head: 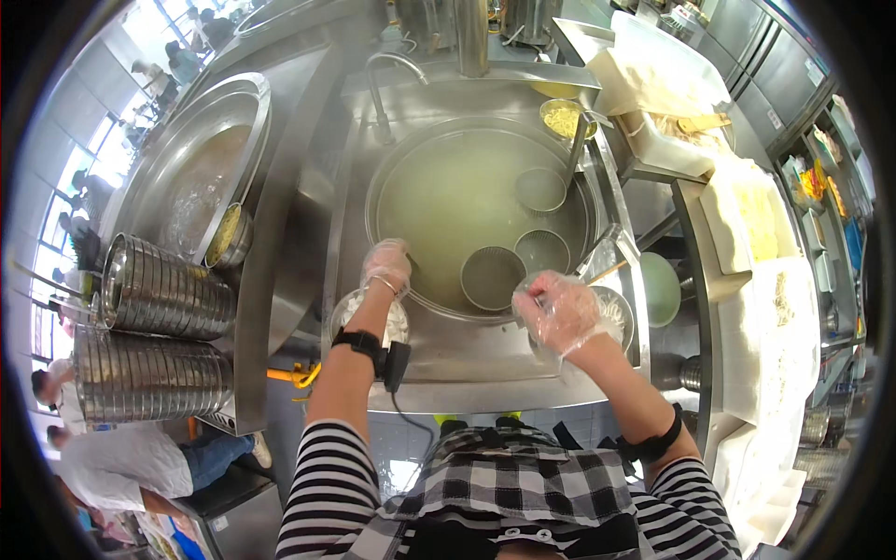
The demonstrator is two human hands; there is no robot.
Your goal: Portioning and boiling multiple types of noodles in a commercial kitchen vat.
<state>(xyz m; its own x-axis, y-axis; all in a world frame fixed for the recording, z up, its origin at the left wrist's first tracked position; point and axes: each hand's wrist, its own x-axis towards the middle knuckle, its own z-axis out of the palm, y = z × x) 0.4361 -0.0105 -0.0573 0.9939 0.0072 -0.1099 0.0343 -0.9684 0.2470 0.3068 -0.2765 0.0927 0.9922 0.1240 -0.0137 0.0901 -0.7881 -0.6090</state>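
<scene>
My left hand [387, 264], in a clear plastic glove, is over the left rim of a large round pot [448, 189] of cloudy, yellowish-green liquid. Below its wrist is a metal bowl of white pieces [397, 323], partly covered by my forearm. My right hand [560, 308], gloved as well, is curled at the pot's near right side. It partly hides a bowl of white noodles [614, 315]. A thin stick [607, 272] slants beside it; whether I hold it is unclear. Three strainer baskets sit in the liquid: a near one [493, 278], a middle one [542, 253] and a far one [541, 190].
A curved faucet [381, 98] rises behind the pot, near a bowl of yellow shreds [562, 119]. Stacked metal bowls [154, 374] and a big basin [203, 175] stand left. White tubs [752, 217] line the right. A person in a white shirt [126, 462] is at lower left.
</scene>
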